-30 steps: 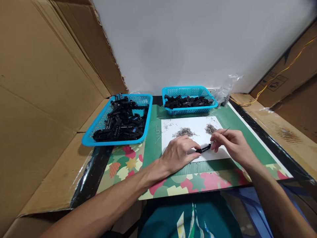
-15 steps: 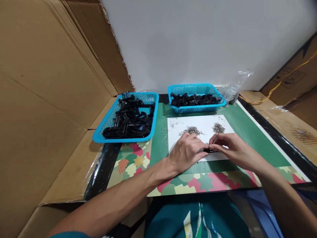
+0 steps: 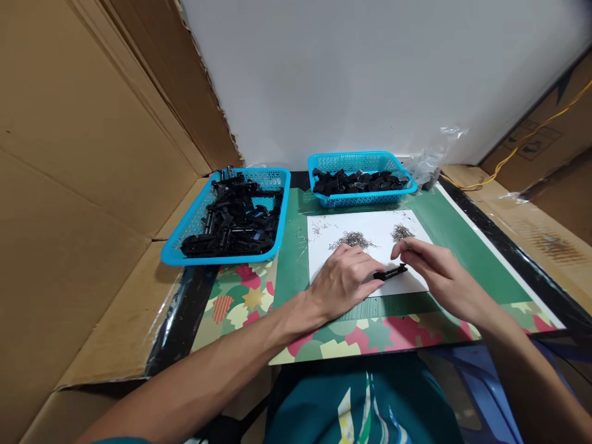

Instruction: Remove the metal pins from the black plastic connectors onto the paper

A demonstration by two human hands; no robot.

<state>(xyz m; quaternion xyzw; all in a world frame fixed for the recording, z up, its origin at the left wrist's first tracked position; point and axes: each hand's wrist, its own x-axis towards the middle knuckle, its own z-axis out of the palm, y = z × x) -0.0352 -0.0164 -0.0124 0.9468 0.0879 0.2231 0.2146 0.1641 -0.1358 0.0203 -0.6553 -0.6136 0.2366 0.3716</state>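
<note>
My left hand (image 3: 345, 277) is closed on one end of a narrow black plastic part (image 3: 393, 272), pinched between thumb and fingers over a white sheet (image 3: 319, 259). The part's other end sticks out to the right, towards my right hand. My right hand (image 3: 430, 265) is apart from it, fingers curled together just in front of a small heap of tiny metal pieces (image 3: 401, 232). Whether something small sits in its fingertips cannot be made out. A wider heap of thin metal pieces (image 3: 352, 240) lies behind my left hand.
A blue basket (image 3: 285, 203) full of long black parts stands at the left. Another blue basket (image 3: 356, 200) with smaller black parts is at the back, beside a clear plastic bag (image 3: 432, 160). Cardboard (image 3: 92, 185) walls the left side; a yellow cable (image 3: 504, 165) runs at right.
My right hand has drawn away from the black part, leaving its right end uncovered. My left hand keeps its grip. The whole view has shifted slightly.
</note>
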